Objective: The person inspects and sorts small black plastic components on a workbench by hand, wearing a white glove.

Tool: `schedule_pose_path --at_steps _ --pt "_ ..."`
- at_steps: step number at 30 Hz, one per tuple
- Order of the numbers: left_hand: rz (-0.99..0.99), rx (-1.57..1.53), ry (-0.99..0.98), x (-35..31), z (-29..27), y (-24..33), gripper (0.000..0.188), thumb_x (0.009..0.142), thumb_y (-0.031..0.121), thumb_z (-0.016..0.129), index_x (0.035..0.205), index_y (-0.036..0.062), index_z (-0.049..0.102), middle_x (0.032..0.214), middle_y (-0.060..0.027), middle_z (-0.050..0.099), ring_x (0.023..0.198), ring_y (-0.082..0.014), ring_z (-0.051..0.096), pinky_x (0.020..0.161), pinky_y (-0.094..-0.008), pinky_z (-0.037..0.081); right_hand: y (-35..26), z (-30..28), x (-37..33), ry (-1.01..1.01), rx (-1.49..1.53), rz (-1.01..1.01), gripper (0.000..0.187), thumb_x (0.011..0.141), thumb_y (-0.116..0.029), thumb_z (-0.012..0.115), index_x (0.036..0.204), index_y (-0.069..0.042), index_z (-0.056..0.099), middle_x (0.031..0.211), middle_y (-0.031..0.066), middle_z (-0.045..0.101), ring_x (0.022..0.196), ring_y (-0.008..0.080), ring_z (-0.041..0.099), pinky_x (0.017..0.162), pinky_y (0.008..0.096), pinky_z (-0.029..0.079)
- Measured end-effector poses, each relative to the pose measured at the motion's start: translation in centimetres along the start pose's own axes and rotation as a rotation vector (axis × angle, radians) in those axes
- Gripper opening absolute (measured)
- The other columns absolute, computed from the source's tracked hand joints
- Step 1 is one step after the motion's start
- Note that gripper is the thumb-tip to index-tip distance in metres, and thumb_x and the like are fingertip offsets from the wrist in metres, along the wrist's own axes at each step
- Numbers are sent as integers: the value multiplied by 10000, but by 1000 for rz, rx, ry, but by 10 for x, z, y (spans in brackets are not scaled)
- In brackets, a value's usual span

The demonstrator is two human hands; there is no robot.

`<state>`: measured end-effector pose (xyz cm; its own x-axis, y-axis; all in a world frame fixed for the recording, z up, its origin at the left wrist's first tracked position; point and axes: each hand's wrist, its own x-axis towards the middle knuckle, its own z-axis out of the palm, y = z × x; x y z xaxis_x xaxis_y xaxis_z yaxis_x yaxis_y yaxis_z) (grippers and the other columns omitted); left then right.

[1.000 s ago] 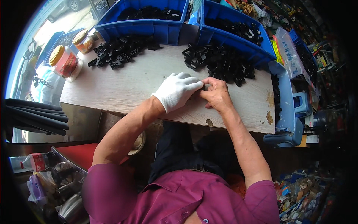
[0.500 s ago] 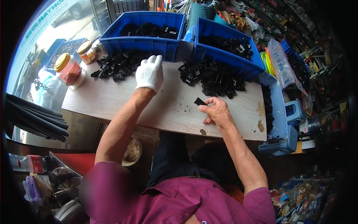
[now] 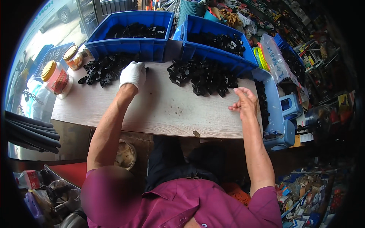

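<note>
My left hand (image 3: 133,75), in a white glove, is at the right edge of the left heap of black plastic parts (image 3: 102,71). Its fingers are curled, and a small black plastic part (image 3: 147,69) pokes out beside them. Bare, my right hand (image 3: 246,102) is held over the right side of the table, just in front of the right heap of black plastic parts (image 3: 203,76). Its fingers are loosely bent and apart, with no black part visible in them.
Two blue crates (image 3: 129,47) (image 3: 218,53) of black parts stand along the table's (image 3: 163,117) far edge. Lidded jars (image 3: 57,78) are at the left. A light blue bin (image 3: 274,102) adjoins the right edge, beside a blue stool (image 3: 291,104).
The black part between my right fingers is gone from them, and that hand has moved right. My left hand has shifted left, its fingers now curled. The whole view has shifted slightly.
</note>
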<state>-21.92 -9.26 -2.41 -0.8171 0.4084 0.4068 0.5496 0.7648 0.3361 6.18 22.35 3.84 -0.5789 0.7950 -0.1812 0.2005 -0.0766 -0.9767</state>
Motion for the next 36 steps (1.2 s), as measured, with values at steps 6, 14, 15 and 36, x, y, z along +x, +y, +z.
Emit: schedule_pose_path --at_steps 6,14,15,36 --pt "-16 -154 -85 -9 -12 11 223 924 263 619 930 114 785 945 -196 735 896 -409 701 825 -490 559 13 63 -23 -273 -183 -42 429 832 -151 812 1186 38 658 659 39 614 429 105 513 435 291 531" --pt "267 -197 40 -73 -22 53 95 898 161 690 983 121 703 943 -102 729 898 -330 685 771 -441 553 21 88 -21 -221 -474 -118 308 792 -188 839 1040 -35 740 782 53 649 532 122 571 424 290 561" --pt "289 -188 45 -76 -23 57 117 900 150 684 1012 123 704 956 -101 730 919 -325 684 780 -435 555 21 87 -21 -212 -481 -119 282 786 -202 845 989 -36 739 784 52 653 550 124 586 425 286 563" --pt "24 -874 -27 -103 7 148 233 888 102 692 1118 65 695 1058 -168 725 975 -384 700 841 -427 567 24 87 -61 -437 -352 114 277 925 -238 728 1034 17 714 749 87 645 382 127 484 378 313 492"
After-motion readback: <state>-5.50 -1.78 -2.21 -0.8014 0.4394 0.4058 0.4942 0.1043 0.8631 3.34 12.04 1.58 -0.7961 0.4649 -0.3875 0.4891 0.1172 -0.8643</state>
